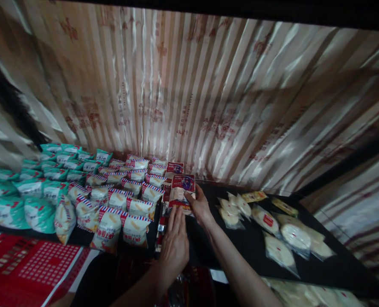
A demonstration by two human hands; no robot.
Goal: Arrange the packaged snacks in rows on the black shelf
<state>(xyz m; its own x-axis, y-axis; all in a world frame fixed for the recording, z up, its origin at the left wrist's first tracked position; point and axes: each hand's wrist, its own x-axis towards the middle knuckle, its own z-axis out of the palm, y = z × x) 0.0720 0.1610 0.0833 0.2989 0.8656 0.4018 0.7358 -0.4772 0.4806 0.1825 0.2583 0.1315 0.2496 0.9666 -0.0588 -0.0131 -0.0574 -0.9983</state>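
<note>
A red and white printed packet (182,189) lies on top of similar packets in a row on the black-covered shelf. My right hand (201,207) grips its right side, with the thumb on the upper face. My left hand (176,238) has its fingers stretched out straight, the tips at the packet's near edge. Another red packet (174,167) shows just behind it. Left of my hands stand rows of white snack bags (137,230) with striped tops.
Teal snack bags (10,213) fill the far left. On the right lie clear bags of round white pieces (295,237) and two yellow packets (253,196). A red plastic crate (32,260) sits at lower left. Printed plastic sheeting (176,94) hangs behind the shelf.
</note>
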